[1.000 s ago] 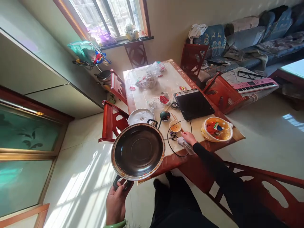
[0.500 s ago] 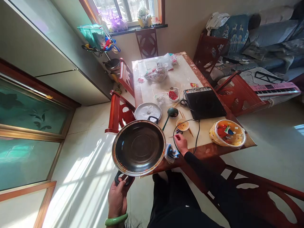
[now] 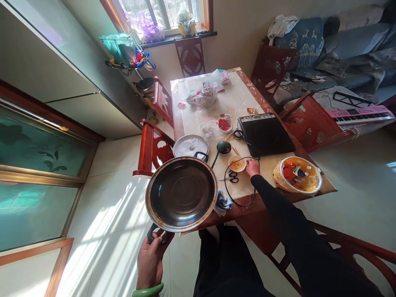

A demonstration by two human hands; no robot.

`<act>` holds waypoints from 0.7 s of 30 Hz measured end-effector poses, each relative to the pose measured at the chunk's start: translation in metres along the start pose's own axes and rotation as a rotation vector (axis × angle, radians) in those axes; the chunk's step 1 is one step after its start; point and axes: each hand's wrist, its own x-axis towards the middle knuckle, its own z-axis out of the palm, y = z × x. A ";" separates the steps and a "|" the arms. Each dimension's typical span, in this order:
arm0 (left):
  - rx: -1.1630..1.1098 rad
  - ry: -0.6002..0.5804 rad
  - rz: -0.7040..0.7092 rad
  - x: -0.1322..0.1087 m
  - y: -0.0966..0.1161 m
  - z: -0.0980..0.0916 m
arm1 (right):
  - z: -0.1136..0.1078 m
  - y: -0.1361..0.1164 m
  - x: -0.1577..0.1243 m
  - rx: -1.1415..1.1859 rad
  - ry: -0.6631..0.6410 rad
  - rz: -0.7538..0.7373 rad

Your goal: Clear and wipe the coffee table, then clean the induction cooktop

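My left hand [image 3: 151, 258] is closed around the black side handle of a dark wok [image 3: 182, 194], held tilted at the table's front-left corner. The wok's inside faces me, with reddish spots on its rim. My right hand [image 3: 253, 168] is at the right edge of a small bowl [image 3: 237, 165] of orange-brown liquid, fingers pinched together. Chopsticks [image 3: 235, 151] show behind the bowl; whether the fingers grip their near ends is hidden. Black-handled scissors [image 3: 233, 177] lie left of the hand, inside a loop of black cable [image 3: 239, 205]. A ladle [image 3: 215, 160] rests in a dark bowl [image 3: 224, 147].
An induction cooker [image 3: 267, 134] stands on the table's right side. Near the front-right corner is a lined yellow basket [image 3: 297, 175] with packets. A pot lid [image 3: 191, 145] lies behind the wok, and a blue-white cloth [image 3: 223, 201] beside it. Wooden chairs [image 3: 157, 144] surround the table.
My right hand has moved right and slightly away from me, from over the scissors to the bowl's right edge, uncovering the scissors. My left hand still holds the wok in nearly the same place.
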 end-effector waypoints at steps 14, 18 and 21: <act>0.032 0.003 -0.020 -0.001 -0.005 -0.001 | -0.018 -0.008 -0.007 -0.025 -0.076 0.122; 0.060 -0.024 -0.005 -0.004 -0.005 0.003 | -0.018 -0.016 0.006 0.127 -0.074 0.218; 0.065 -0.033 -0.019 -0.007 -0.005 0.003 | -0.023 -0.015 0.004 0.286 -0.098 0.273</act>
